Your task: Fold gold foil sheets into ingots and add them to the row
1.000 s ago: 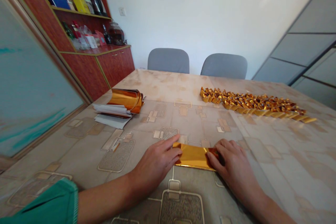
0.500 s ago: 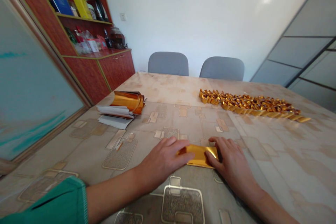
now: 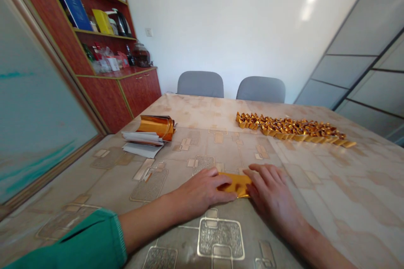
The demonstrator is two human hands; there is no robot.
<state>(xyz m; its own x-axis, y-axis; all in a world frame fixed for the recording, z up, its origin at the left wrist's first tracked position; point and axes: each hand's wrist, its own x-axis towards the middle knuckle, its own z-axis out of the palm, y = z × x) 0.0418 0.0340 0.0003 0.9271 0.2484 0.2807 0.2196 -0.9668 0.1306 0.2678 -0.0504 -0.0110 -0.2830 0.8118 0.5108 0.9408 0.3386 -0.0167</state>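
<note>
A folded strip of shiny gold foil paper point(image 3: 239, 184) lies on the table in front of me, between my two hands. My left hand point(image 3: 206, 189) grips its left end, with the thumb along the near edge and the fingers over the far side. At the right end, my right hand point(image 3: 271, 189) has its fingers bent around the strip, hiding that end. Farther off to the left rests a stack of curled gold foil sheets point(image 3: 154, 125) with pale backs. Toward the far right sit rows of folded gold foil pieces point(image 3: 293, 128), packed close together.
The table point(image 3: 186, 111) has a patterned cover with a clear sheet over part of it. Two grey chairs point(image 3: 200, 84) stand behind its far edge. A red-brown cabinet point(image 3: 139, 92) with loaded shelves is at the left, beside a glass panel point(image 3: 41, 92).
My hands have come closer together, leaving less of the gold strip showing. My right thumb has shifted from the strip's top toward its right end. The camera view has tilted slightly.
</note>
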